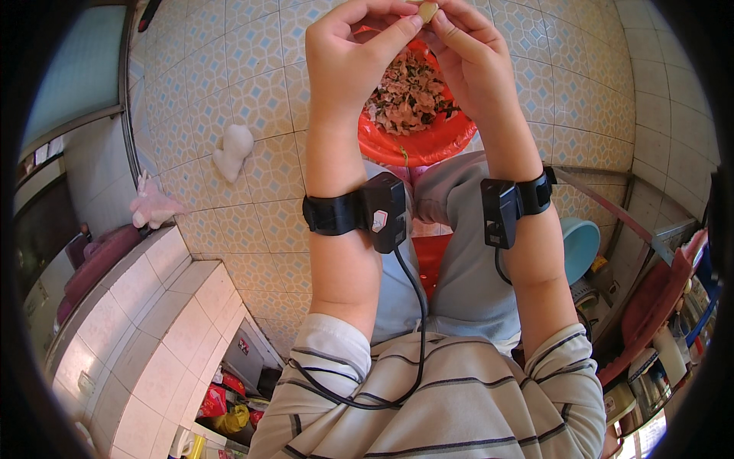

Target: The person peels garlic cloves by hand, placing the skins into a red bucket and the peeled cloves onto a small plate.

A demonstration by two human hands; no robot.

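At the top of the view my left hand and my right hand meet, fingertips together. Between both thumbs and fingers they pinch a small pale yellowish piece, too small to name surely. Below the hands, between my shins, stands a container lined with a red plastic bag. It is filled with dry pinkish-brown scraps mixed with dark green bits, perhaps peelings. The container's far side is hidden behind my hands. Each forearm wears a black strapped device, and a cable runs from it.
Patterned tiles cover the floor. To the left lie a white plush-like object and a pink-and-white one, beside a tiled step. On the right are a metal-framed rack, a light blue basin and a cluttered shelf.
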